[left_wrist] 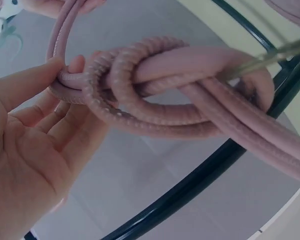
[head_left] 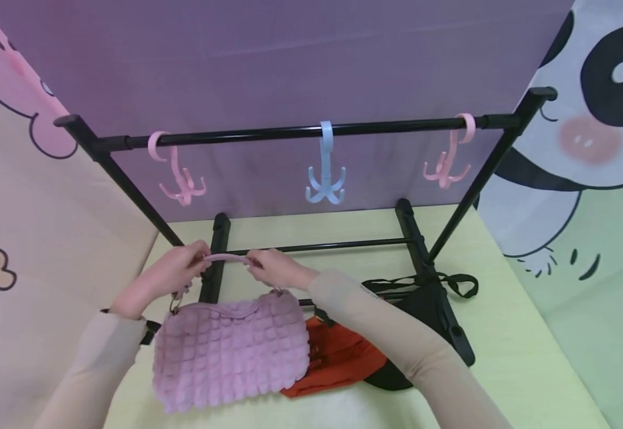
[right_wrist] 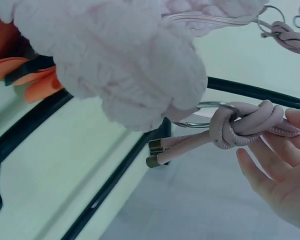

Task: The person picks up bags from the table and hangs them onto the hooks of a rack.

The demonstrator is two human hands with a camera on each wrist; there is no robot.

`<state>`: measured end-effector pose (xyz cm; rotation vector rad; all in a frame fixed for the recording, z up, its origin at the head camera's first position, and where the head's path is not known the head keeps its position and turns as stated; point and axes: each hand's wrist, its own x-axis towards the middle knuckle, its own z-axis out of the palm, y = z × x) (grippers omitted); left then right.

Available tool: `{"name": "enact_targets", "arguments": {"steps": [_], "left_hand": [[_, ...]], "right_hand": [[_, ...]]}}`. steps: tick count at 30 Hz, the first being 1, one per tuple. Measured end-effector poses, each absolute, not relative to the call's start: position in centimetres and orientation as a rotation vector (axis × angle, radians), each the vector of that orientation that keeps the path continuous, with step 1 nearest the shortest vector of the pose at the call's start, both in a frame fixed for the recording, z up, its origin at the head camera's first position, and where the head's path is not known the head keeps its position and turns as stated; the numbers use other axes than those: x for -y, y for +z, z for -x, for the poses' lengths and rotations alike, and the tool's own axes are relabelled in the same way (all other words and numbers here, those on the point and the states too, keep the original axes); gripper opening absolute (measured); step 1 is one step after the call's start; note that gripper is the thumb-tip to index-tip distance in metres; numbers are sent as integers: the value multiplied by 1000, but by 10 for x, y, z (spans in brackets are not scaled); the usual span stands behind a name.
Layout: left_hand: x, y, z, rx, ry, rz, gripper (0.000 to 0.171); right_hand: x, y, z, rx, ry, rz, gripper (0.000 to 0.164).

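A puffy pink handbag [head_left: 231, 351] hangs from its cord handle [head_left: 226, 257] at the front left of a black rack. Near the handle's left end my left hand [head_left: 185, 265] pinches the cord between thumb and fingers. My right hand [head_left: 276, 267] pinches the same handle near its right end. In the left wrist view a large knot [left_wrist: 160, 85] in the cord lies just beyond my left fingertips. The right wrist view shows another knot [right_wrist: 245, 125] beside my right fingers, tied to a metal ring [right_wrist: 217, 106] on the bag.
The rack's top bar [head_left: 268, 134] carries a pink hook [head_left: 182, 185] at left, a blue hook [head_left: 325, 173] in the middle and another pink hook [head_left: 445, 167] at right. An orange bag [head_left: 338, 357] and a black bag [head_left: 424, 310] lie on the pale table [head_left: 531, 357].
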<state>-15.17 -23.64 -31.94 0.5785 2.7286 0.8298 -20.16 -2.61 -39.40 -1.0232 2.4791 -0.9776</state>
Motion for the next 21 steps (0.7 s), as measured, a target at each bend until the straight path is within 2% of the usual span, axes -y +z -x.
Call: {"name": "enact_targets", "arguments": {"steps": [10, 21], "left_hand": [[244, -299, 143, -2745, 996, -512, 13], [250, -280, 140, -2835, 1053, -553, 15]], "right_hand": [[21, -367, 193, -2420, -1156, 1135, 16], [21, -335, 184, -2530, -1177, 1191, 21]]}}
